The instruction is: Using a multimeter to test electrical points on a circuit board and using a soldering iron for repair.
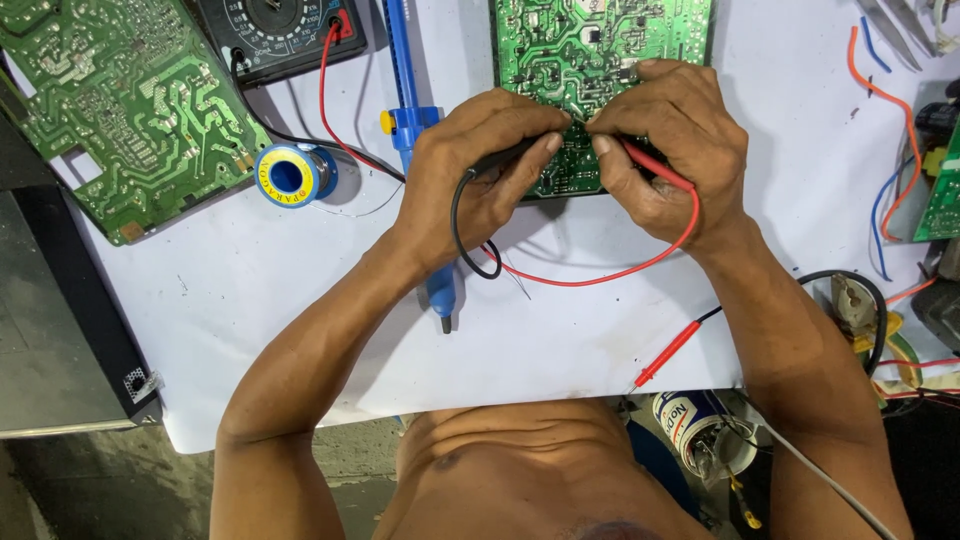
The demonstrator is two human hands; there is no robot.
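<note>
My left hand (pixel 480 165) grips a black test probe (pixel 503 158) with a black lead looping below it. My right hand (pixel 675 140) grips a red test probe (pixel 655 165) whose red lead (pixel 600 278) curves under both hands. Both probe tips meet at the lower edge of a green circuit board (pixel 570 50) lying on the white table sheet (pixel 300 290). The tips themselves are hidden by my fingers.
A second green circuit board (pixel 110 100) lies at the far left, a black multimeter (pixel 275 35) above, a blue-and-yellow solder spool (pixel 288 175) beside a blue desoldering pump (pixel 405 110). A loose red probe (pixel 665 355), wires and tools sit at the right edge.
</note>
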